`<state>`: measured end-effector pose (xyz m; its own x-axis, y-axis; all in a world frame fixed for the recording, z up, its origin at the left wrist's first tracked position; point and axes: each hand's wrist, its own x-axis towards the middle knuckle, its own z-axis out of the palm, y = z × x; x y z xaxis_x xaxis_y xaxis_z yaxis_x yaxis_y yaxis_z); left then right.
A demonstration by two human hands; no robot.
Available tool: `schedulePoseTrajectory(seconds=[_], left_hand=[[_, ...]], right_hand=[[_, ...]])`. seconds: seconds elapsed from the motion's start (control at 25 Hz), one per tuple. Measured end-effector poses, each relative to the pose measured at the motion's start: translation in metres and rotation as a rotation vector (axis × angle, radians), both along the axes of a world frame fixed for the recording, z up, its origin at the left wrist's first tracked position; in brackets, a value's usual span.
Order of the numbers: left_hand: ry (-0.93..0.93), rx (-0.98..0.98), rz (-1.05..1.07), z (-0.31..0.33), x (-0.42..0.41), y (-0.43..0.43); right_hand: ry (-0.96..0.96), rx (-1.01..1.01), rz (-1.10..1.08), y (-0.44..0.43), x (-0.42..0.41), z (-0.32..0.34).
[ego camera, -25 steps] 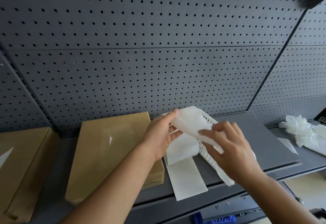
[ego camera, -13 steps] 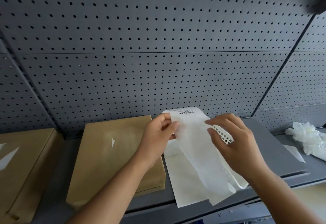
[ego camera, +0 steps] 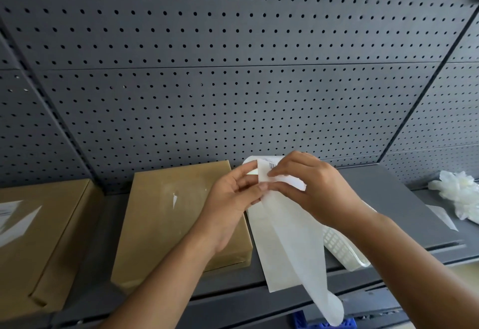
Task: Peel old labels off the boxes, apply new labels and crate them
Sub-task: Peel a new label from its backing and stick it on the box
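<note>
Left hand [ego camera: 230, 201] and right hand [ego camera: 318, 188] pinch the label [ego camera: 263, 173] (barcode showing).

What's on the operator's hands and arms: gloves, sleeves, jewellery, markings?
Nothing worn that shows. The left hand and right hand are both bare, with no gloves and no rings visible. The left forearm and right forearm are bare all the way to the frame edge: no sleeve cuff, watch, wristband or marking in view.
</note>
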<state>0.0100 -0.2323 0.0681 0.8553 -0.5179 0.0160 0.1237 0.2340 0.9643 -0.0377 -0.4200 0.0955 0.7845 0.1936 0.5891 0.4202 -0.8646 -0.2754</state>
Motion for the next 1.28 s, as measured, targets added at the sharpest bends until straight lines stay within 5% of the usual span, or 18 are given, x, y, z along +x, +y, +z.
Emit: schedulePoseTrajectory(seconds=[0.44, 1.08, 1.28], left_hand=[[-0.263, 0.120, 0.149, -0.005, -0.003, 0.000], [-0.323, 0.176, 0.058, 0.004, -0.005, 0.003], [-0.362, 0.213, 0.043, 0.005, -0.005, 0.004]], right_hand=[[0.027, -0.045, -0.087, 0.006, -0.004, -0.005], [0.143, -0.002, -0.073, 0.005, -0.006, 0.003], [0.037, -0.167, -0.116, 0.010, -0.005, 0.005]])
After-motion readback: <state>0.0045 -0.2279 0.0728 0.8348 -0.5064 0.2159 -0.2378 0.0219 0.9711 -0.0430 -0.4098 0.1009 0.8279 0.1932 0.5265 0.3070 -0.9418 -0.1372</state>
